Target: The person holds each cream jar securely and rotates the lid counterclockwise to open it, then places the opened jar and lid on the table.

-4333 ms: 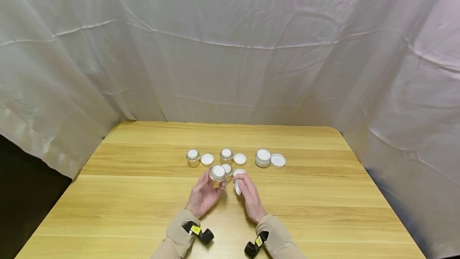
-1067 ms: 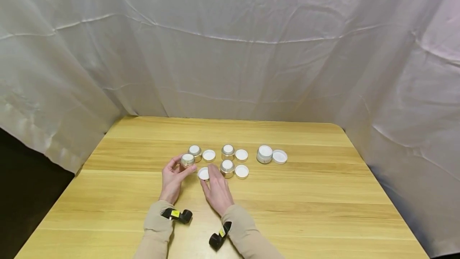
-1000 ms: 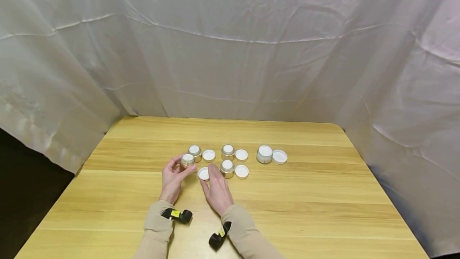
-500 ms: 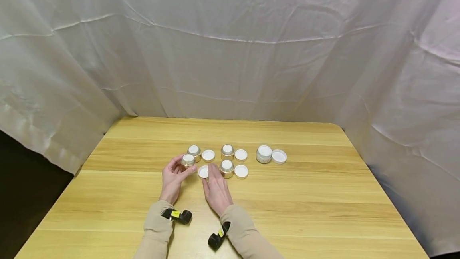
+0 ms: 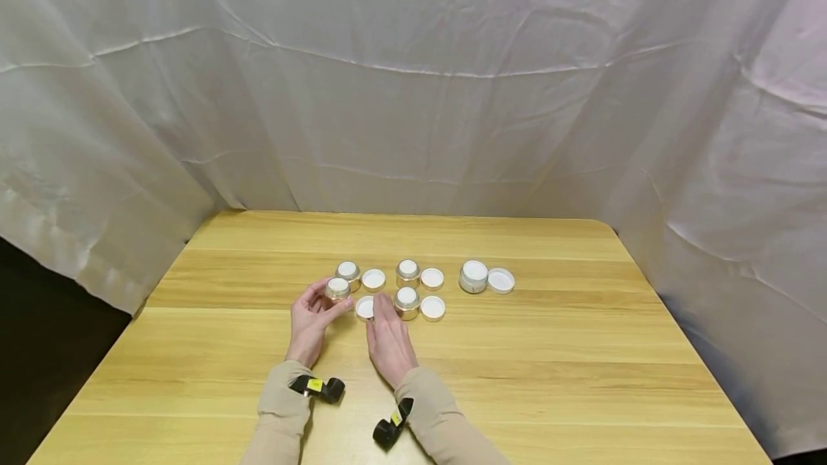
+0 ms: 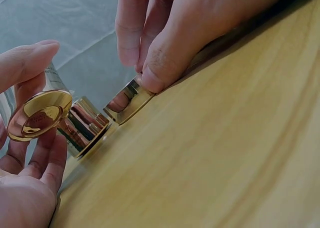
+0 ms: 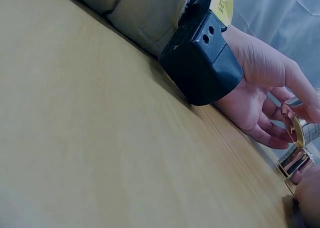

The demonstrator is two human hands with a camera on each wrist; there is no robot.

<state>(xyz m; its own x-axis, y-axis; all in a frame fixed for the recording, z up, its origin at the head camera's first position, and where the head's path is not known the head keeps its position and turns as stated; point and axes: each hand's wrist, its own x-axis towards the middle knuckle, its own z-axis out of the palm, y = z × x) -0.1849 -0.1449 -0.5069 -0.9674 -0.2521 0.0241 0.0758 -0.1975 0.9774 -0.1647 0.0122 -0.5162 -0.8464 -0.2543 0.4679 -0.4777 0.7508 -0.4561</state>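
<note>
My left hand (image 5: 309, 323) grips an open cream jar (image 5: 338, 287) with a gold base and white inner top. In the left wrist view this jar (image 6: 42, 117) is raised off the table, its embossed gold underside showing. Just to the right, my right hand (image 5: 391, 344) pinches a jar lid (image 5: 365, 307), white inside facing up. Seen from the left wrist, the lid's gold side (image 6: 126, 103) sits at the tabletop, held by thumb and fingers. Behind the held jar stands another gold jar (image 5: 347, 270), with its lid (image 5: 373, 279) beside it.
Two more gold jars, one at the back (image 5: 408, 273) and one in front (image 5: 406, 304), each have an upturned lid on their right. Farther right stand a wider clear jar (image 5: 474, 278) and its lid (image 5: 500, 280). Grey curtain (image 5: 413, 128) encloses the wooden table (image 5: 549, 350).
Over the span both hands moved left, carrying the jar and lid away from the front gold jar. During the last second the lid settled flatter at the table; the left hand stayed still.
</note>
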